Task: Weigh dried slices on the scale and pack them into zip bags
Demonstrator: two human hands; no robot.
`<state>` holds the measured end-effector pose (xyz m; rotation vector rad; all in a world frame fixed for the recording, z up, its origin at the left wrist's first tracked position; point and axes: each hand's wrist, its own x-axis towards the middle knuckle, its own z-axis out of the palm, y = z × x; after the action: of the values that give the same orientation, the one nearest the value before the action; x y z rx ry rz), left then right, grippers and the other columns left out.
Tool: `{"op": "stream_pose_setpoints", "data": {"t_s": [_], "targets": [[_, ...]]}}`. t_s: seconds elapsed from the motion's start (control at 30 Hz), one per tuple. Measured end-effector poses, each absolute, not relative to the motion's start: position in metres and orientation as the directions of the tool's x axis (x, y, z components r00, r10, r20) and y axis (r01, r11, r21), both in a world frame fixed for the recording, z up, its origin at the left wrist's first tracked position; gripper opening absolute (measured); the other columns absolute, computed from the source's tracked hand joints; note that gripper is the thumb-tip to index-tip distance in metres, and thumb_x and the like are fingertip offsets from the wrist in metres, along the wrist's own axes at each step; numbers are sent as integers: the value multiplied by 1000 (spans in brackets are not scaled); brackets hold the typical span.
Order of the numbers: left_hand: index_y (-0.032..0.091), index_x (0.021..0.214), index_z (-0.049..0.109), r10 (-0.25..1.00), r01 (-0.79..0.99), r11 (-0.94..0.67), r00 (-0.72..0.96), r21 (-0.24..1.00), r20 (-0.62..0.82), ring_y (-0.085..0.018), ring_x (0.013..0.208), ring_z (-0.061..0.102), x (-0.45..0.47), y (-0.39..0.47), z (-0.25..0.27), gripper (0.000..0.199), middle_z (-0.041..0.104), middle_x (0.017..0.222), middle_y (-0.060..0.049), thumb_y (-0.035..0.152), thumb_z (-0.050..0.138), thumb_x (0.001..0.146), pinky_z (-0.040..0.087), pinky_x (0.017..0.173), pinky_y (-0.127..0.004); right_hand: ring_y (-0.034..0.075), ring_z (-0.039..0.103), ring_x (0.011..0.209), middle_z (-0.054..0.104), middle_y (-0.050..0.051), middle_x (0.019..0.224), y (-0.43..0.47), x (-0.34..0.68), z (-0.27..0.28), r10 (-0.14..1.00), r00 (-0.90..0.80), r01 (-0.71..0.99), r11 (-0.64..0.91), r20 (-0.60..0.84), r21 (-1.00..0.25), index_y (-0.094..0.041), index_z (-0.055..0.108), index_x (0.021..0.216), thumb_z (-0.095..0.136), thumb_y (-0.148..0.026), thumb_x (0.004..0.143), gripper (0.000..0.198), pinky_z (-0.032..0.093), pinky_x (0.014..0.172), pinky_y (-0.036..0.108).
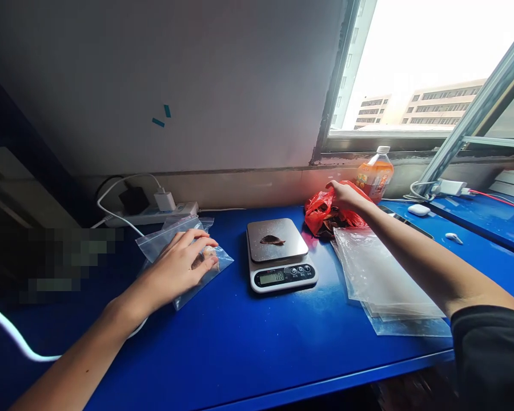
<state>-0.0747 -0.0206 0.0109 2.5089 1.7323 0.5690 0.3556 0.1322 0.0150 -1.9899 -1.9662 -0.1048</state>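
My left hand [184, 257] lies over a clear zip bag [184, 294] with small brownish pieces in it, fingers apart and slightly curved. At the back right, my right hand [344, 195] grips the upper part of a red plastic bag [319, 208]; some of its fingers are hidden. Dark brown dried pieces [328, 224] show through the bag's mouth. Between my hands stands a white kitchen scale [282, 278]. One dark, curled dried piece [273, 240] rests on its metal plate, and the display is lit with a small reading.
Flat clear bags [389, 285] are stacked on the blue table [257, 348] at right. Behind them are an orange drink bottle [376, 174], a phone [405, 221], an earbud case [418, 210] and an earbud [454, 238]. A power strip [184, 211] with cables lies at back left.
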Motion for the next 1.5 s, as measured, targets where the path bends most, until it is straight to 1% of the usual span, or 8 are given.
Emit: {"op": "stream_pose_setpoints", "data": {"t_s": [0.23, 0.43, 0.53, 0.6, 0.8, 1.0, 1.2, 1.5], "targets": [[25, 110, 69, 906, 880, -398, 335, 259, 257, -33, 123, 51, -76, -21, 10, 42, 57, 127, -9, 53, 47, 87, 43, 105, -52, 24, 62, 80, 69, 8, 89, 104, 363, 20, 938, 20, 988, 33, 345, -148, -17, 41, 143, 58, -12, 75, 71, 42, 70, 30], [24, 110, 69, 920, 882, -383, 340, 275, 193, -32, 121, 54, -71, -26, 13, 40, 58, 127, -9, 50, 47, 89, 46, 102, -47, 19, 58, 65, 65, 7, 77, 48, 362, 49, 587, 275, 882, 161, 762, -443, -18, 54, 114, 58, -17, 78, 36, 45, 68, 34], [23, 110, 69, 917, 881, -397, 371, 257, 146, -31, 121, 52, -68, -28, 16, 40, 59, 125, -9, 49, 45, 91, 45, 102, -46, 15, 56, 58, 65, 3, 72, 26, 329, 54, 747, 189, 762, 297, 638, -575, -20, 58, 89, 62, -23, 75, 14, 41, 55, 29], [24, 113, 68, 912, 883, -411, 397, 226, 105, -31, 122, 51, -68, -28, 16, 39, 60, 125, -8, 48, 45, 92, 43, 103, -48, 14, 55, 57, 62, 1, 64, 21, 300, 51, 870, -39, 814, 313, 492, -489, -20, 60, 74, 63, -20, 71, 5, 39, 54, 27], [26, 119, 65, 898, 890, -440, 438, 115, 47, -31, 126, 50, -73, -28, 10, 37, 57, 131, -8, 44, 44, 94, 42, 103, -50, 15, 57, 60, 65, 1, 69, 41, 243, 26, 921, -129, 759, 329, 366, -561, -20, 60, 84, 61, -25, 79, 7, 41, 57, 27], [26, 124, 64, 891, 886, -454, 452, 94, 35, -30, 127, 50, -75, -27, 8, 38, 58, 132, -7, 42, 46, 94, 40, 107, -48, 27, 56, 92, 65, 11, 95, 50, 288, 20, 627, -212, 928, 371, 749, -48, -20, 58, 85, 49, -12, 81, 12, 45, 82, 40], [26, 126, 64, 903, 899, -429, 430, 93, 15, -31, 125, 51, -68, -31, 13, 40, 58, 132, -7, 42, 47, 93, 40, 107, -48, 23, 54, 76, 62, 9, 77, 49, 368, 12, 730, -91, 983, 175, 677, -57, -21, 50, 67, 53, -10, 72, 13, 45, 76, 37], [27, 130, 62, 911, 908, -406, 411, 103, -29, -31, 128, 49, -67, -31, 15, 43, 57, 135, -7, 42, 43, 95, 38, 108, -49, 19, 64, 79, 73, 7, 87, 88, 375, 5, 882, -180, 965, 245, 436, -97, -17, 70, 82, 53, -7, 71, 22, 46, 70, 27]]}}
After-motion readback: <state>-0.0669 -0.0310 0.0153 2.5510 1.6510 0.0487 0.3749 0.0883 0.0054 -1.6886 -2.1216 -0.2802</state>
